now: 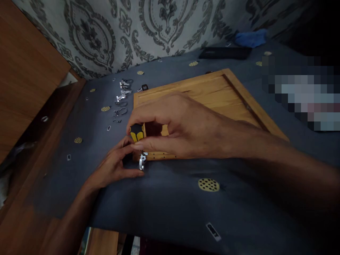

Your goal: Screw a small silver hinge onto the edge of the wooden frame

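Observation:
A wooden panel (212,95) lies flat on a dark grey bedsheet (172,198). My right hand (180,124) is closed around a yellow and black screwdriver handle (136,132), held upright over the panel's near left corner. My left hand (117,164) pinches a small metal hinge piece (142,162) against that corner, just below the screwdriver. The screwdriver's shaft and tip are hidden behind my fingers.
Several loose metal fittings (122,97) lie on the sheet left of the panel. A dark flat object (225,53) and a blue cloth (251,38) rest at the back. A wooden cabinet side (23,71) stands on the left. Patterned fabric (132,32) covers the back.

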`<action>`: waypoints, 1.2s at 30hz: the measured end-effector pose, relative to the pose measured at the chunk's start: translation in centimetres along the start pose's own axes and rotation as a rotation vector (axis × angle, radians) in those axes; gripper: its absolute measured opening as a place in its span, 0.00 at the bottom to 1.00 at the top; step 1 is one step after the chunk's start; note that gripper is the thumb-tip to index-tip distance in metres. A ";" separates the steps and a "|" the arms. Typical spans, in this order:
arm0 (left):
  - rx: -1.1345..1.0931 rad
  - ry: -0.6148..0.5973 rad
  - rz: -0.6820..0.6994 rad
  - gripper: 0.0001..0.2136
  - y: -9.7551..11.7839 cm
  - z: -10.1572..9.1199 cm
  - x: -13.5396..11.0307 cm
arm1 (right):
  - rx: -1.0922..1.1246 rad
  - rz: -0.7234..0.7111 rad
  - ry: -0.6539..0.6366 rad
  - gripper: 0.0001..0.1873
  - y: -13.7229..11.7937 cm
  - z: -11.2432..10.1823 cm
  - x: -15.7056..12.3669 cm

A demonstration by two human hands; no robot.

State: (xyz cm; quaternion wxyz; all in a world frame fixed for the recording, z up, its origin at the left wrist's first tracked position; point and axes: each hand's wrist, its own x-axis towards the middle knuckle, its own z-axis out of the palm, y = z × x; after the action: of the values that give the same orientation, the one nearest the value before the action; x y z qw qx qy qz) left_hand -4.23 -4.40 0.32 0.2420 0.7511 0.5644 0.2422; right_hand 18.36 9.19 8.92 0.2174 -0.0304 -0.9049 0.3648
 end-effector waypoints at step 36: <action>0.016 -0.003 -0.099 0.22 0.0 -0.1 -0.2 | 0.180 0.005 0.021 0.08 0.4 1.0 0.1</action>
State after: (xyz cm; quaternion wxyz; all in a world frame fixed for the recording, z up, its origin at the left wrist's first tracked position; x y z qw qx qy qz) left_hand -4.39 -4.61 0.35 0.2485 0.7246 0.6026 0.2240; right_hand 17.78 8.87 8.00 0.2277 -0.0169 -0.8659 0.4450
